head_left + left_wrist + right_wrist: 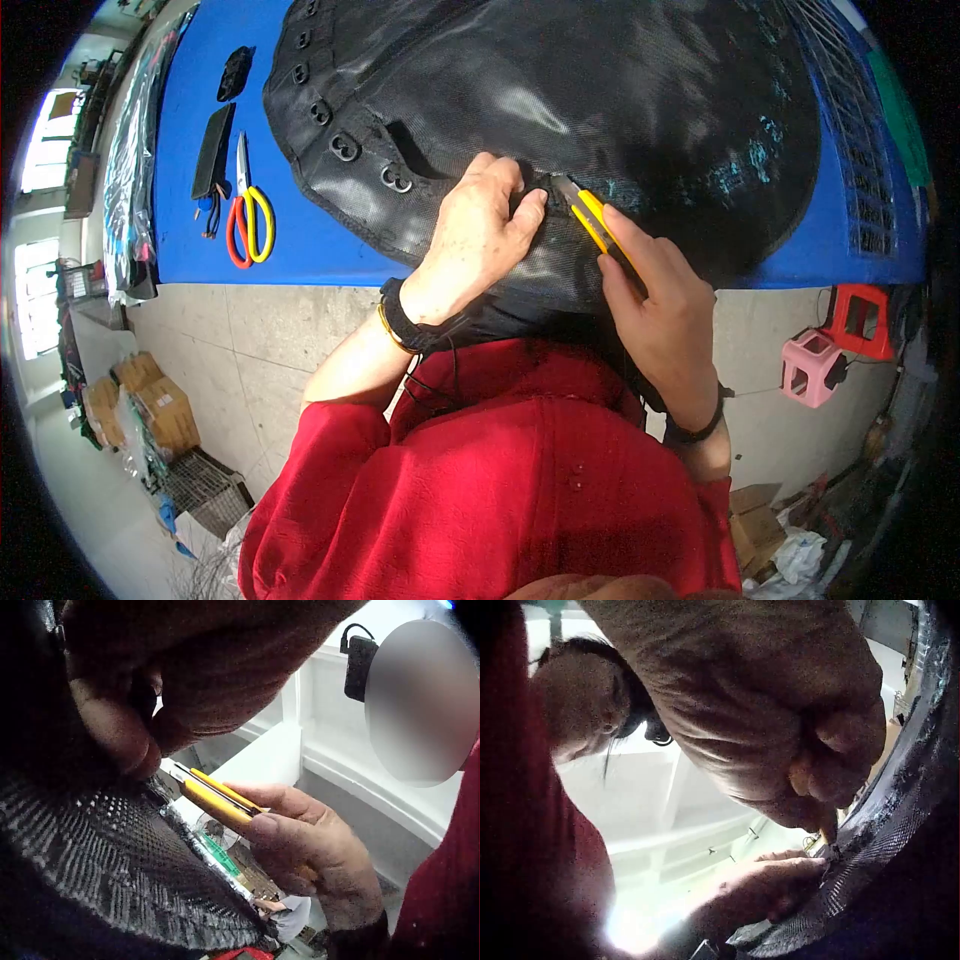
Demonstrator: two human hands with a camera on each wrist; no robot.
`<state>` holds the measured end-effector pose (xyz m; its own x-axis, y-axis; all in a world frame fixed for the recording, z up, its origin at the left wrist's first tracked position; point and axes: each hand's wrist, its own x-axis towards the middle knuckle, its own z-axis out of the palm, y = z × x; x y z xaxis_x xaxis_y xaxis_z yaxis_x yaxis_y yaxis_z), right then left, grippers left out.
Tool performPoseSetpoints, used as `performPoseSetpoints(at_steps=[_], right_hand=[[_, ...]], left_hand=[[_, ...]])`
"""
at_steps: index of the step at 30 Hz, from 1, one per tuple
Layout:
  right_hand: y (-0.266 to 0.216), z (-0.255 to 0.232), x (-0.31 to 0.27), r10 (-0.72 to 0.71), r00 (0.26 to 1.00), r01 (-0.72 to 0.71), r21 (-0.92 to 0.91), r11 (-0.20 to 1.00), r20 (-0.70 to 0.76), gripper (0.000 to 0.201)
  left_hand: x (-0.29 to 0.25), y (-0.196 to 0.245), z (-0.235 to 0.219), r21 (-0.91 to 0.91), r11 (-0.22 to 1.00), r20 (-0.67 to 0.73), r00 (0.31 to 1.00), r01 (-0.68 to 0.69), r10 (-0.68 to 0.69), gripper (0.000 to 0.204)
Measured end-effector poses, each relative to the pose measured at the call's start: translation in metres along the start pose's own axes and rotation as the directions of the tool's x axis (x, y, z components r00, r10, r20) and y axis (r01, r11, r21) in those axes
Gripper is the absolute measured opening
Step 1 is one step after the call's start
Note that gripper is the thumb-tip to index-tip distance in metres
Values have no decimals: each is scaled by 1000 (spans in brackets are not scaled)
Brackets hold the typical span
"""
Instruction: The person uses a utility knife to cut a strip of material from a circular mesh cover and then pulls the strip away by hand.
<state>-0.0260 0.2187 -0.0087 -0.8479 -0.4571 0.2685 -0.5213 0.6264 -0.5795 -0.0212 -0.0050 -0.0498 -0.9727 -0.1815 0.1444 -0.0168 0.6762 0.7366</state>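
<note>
A large piece of black mesh fabric [620, 90] lies over the blue table, with a row of black rings along its left part and turquoise marks at the right. My left hand [482, 215] pinches the near part of this fabric between thumb and curled fingers. In my right hand [665, 310] I hold a yellow utility knife [592, 218], its blade at the fabric just right of the left thumb. The left wrist view shows the knife [217, 801] close by the left fingertips, beside the fabric edge. In the right wrist view the right hand [772, 712] hides most of the knife.
Scissors [250, 215] with red and yellow handles lie on the blue table [330, 235], left of the fabric. Near them are a black pouch [212, 150] and a small black object [235, 73]. Cardboard boxes [165, 410] and a pink stool [812, 367] stand on the floor.
</note>
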Motion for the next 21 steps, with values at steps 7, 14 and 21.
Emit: performPoseSetpoints(at_steps=[7, 14, 21], right_hand=[[-2, -1, 2, 1, 999, -1, -3, 1000, 51, 50], [-4, -18, -5, 56, 987, -61, 30, 998, 147, 51], [-7, -22, -12, 145, 967, -158, 45, 986, 211, 48]], left_hand=[[0, -3, 0, -15, 999, -9, 999, -32, 32, 28], [0, -5, 1, -17, 999, -21, 999, -36, 35, 27], [0, -2, -2, -18, 1000, 20, 1000, -19, 20, 29]])
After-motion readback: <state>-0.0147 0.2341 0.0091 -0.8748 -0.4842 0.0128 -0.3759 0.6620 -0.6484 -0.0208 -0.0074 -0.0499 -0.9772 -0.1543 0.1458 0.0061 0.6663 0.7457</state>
